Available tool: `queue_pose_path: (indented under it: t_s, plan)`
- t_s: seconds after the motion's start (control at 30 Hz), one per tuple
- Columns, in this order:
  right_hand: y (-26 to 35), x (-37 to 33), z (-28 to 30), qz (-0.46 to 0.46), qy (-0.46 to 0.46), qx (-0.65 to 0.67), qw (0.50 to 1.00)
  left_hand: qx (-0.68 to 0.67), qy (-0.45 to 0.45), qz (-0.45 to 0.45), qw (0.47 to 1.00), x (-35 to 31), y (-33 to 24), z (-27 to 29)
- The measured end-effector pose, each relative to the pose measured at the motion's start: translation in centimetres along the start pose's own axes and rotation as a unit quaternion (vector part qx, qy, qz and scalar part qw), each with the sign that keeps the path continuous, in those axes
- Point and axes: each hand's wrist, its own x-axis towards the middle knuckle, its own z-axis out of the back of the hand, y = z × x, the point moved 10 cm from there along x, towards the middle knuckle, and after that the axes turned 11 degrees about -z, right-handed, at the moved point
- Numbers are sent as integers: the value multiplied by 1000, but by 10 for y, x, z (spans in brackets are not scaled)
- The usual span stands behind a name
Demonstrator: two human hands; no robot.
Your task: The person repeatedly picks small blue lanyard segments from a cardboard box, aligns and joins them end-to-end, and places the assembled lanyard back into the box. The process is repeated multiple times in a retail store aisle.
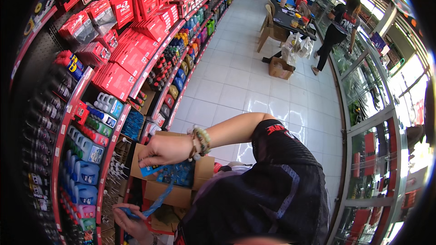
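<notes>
"Translucent blue plastic strip (160,201), long and narrow: where is it?"

"Slanting between the person's left hand (134,224), lower left, and an open brown cardboard box (168,193) holding crinkled blue packets (184,172)."

"How is each grip?"

"The left hand's is closed around the strip's lower end. The right hand (165,149) pinches a small flat blue packet (152,170) above the box; whether it joins the strip, I cannot tell."

"Which step is this?"

"Apparently handling the strip at the box's mouth; whether inward or outward is unclear. The next move seems to call for both hands together, keeping the strip untwisted."

"What surrounds them, and what obstructs?"

"Red-edged metal shelves (63,154) with blue plastic bottles (86,172) on the left; far off, a dark-clothed person (338,27) beside glass-fronted cabinets (370,154). Brown cardboard flaps (205,170) crowd the opening, and the right hand partly hides it."
</notes>
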Motion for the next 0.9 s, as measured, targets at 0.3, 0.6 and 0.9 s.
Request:
queue_pose_path:
  t_s: [0.3,0.6,0.9]
  plan:
    - [-55,-4,-88,-42,98,-25,994,108,137,-139,975,-13,40,-65]
    - [-57,-17,-20,-112,14,106,988,-38,329,136,934,-48,115,-102]
    - [-29,-44,-69,-96,385,-124,909,71,516,109,847,-46,36,-141]
